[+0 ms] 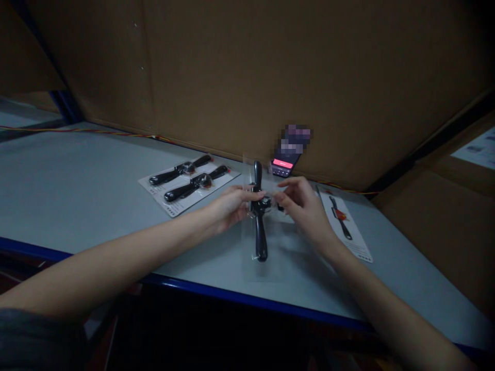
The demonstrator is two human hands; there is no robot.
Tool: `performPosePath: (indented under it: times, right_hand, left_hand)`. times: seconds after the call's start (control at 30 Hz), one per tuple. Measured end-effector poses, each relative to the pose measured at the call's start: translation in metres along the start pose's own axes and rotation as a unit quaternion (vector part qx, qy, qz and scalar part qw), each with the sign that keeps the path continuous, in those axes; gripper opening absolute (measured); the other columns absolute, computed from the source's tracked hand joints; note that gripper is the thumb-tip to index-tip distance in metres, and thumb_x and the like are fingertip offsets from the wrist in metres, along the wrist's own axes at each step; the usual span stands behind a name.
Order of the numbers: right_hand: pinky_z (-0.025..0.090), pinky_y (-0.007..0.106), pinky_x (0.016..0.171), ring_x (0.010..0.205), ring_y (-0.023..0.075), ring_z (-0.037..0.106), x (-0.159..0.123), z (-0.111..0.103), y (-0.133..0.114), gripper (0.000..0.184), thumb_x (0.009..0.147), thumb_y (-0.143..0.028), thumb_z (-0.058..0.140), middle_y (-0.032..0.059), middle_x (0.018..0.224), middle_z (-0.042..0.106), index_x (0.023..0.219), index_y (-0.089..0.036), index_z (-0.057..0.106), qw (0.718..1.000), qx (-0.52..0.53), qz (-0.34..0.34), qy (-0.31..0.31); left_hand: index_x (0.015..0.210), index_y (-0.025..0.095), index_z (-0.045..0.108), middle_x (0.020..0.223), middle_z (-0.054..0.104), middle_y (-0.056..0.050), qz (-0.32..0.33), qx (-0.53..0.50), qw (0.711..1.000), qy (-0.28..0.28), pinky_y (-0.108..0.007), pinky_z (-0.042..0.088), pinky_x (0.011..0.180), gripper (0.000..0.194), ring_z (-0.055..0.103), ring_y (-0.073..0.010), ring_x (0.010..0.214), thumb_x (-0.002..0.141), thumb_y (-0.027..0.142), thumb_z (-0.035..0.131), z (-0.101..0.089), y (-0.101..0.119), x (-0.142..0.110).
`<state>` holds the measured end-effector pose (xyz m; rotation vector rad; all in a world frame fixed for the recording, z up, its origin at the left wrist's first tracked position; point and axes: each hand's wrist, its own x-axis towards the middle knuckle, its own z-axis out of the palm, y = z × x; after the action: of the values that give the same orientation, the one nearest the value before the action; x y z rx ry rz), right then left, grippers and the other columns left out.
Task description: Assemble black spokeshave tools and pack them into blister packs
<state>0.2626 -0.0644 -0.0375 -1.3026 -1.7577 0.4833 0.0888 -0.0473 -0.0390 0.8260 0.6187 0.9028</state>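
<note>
Upright above the table edge is a black spokeshave [261,232] with two long handles, in a clear plastic blister [273,265]. My left hand [234,206] grips it at the middle, the thumb lying over its front. My right hand [303,206] is at the right side of the spokeshave's middle, thumb and fingers bent together in a pinch. A small dark piece shows by those fingertips, but what they hold is too unclear to name. To the right lies a printed backing card [353,226] with a picture of the tool.
Two more packed spokeshaves [195,186] on white cards lie to the left. A phone [288,154] with a lit screen leans against the brown cardboard wall [232,67]. Red and yellow wires [127,135] run along the back of the grey table [77,196], which has a blue front edge.
</note>
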Motion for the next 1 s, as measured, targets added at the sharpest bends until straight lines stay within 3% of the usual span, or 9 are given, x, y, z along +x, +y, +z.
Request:
performPosePath:
  times: [0.07,0.13,0.23,0.4,0.57,0.73,0.8,0.9,1.0]
  right_hand:
    - [0.042,0.028,0.053,0.059,0.0133,0.053,0.003,-0.003,0.003,0.048,0.072,-0.063,0.061,0.0014,0.080,0.056,0.097,-0.022,0.053,0.985,0.123,0.108,-0.047]
    - [0.046,0.030,0.057,0.064,0.0151,0.059,0.002,-0.002,0.002,0.046,0.073,-0.061,0.061,0.0039,0.086,0.060,0.095,-0.021,0.055,0.942,0.218,0.179,-0.183]
    - [0.048,0.032,0.069,0.070,0.0154,0.061,-0.004,0.003,-0.006,0.030,0.076,-0.048,0.064,0.0036,0.080,0.063,0.086,-0.019,0.062,0.890,0.282,0.169,-0.317]
    - [0.039,0.026,0.056,0.053,0.0104,0.049,-0.010,0.005,-0.017,0.031,0.070,-0.034,0.071,-0.0026,0.054,0.050,0.052,-0.018,0.052,0.958,0.217,0.070,-0.174]
    - [0.034,0.027,0.049,0.048,0.0134,0.049,-0.011,-0.008,-0.019,0.025,0.070,-0.037,0.066,-0.0019,0.052,0.052,0.059,-0.019,0.052,0.991,0.025,0.086,-0.104]
    - [0.023,0.028,0.052,0.053,0.0146,0.048,-0.023,0.001,-0.032,0.023,0.078,-0.032,0.055,0.0007,0.053,0.052,0.059,-0.019,0.052,0.947,-0.310,-0.014,-0.076]
    - [0.022,0.028,0.051,0.052,0.0139,0.047,-0.028,0.008,-0.039,0.031,0.081,-0.042,0.053,0.0007,0.053,0.052,0.061,-0.019,0.053,0.942,-0.318,-0.028,-0.099]
    - [0.028,0.027,0.050,0.049,0.0124,0.048,-0.024,0.003,-0.042,0.047,0.084,-0.059,0.046,0.0005,0.052,0.053,0.062,-0.018,0.055,0.971,-0.193,-0.026,-0.140]
    - [0.036,0.026,0.052,0.051,0.0124,0.051,-0.004,-0.031,-0.023,0.048,0.082,-0.062,0.047,0.0009,0.054,0.055,0.068,-0.018,0.060,0.994,-0.086,0.001,-0.069]
  left_hand:
    - [0.080,0.009,0.064,0.078,0.067,-0.006,0.028,-0.019,0.999,-0.002,-0.021,0.046,0.071,0.006,0.062,-0.0090,0.070,0.081,0.005,0.059,0.001,0.002,0.000]
    - [0.083,0.009,0.064,0.080,0.067,-0.005,0.063,-0.037,0.997,-0.005,-0.022,0.046,0.074,0.007,0.062,-0.0093,0.073,0.081,0.005,0.058,0.003,0.005,-0.002]
    - [0.087,0.011,0.064,0.083,0.067,-0.004,0.102,-0.052,0.993,-0.004,-0.024,0.046,0.077,0.010,0.062,-0.0100,0.075,0.080,0.005,0.059,0.005,0.009,-0.004]
    - [0.080,0.011,0.065,0.083,0.065,-0.003,0.121,-0.050,0.991,-0.037,-0.022,0.042,0.082,0.003,0.059,-0.0087,0.079,0.079,0.009,0.062,0.002,0.008,-0.001]
    - [0.089,0.017,0.064,0.091,0.065,-0.004,0.073,-0.026,0.996,-0.042,-0.031,0.042,0.085,0.018,0.058,-0.0151,0.089,0.079,0.031,0.066,0.006,0.004,-0.002]
    - [0.083,0.016,0.064,0.084,0.064,-0.003,0.053,0.016,0.995,-0.086,-0.027,0.044,0.074,0.019,0.059,-0.0140,0.080,0.074,0.031,0.071,0.016,0.001,-0.010]
    - [0.080,0.014,0.063,0.078,0.064,-0.003,0.038,0.038,0.996,-0.065,-0.025,0.045,0.068,0.017,0.060,-0.0124,0.072,0.074,0.027,0.071,0.015,-0.001,-0.010]
    - [0.081,0.011,0.063,0.078,0.065,-0.005,-0.001,0.037,0.999,-0.011,-0.026,0.049,0.068,0.007,0.061,-0.0119,0.068,0.076,0.015,0.065,0.009,-0.005,-0.006]
    - [0.084,0.008,0.061,0.081,0.065,-0.007,-0.045,0.008,0.999,0.015,-0.036,0.053,0.078,0.009,0.064,-0.0154,0.073,0.076,0.007,0.058,0.003,-0.005,-0.002]
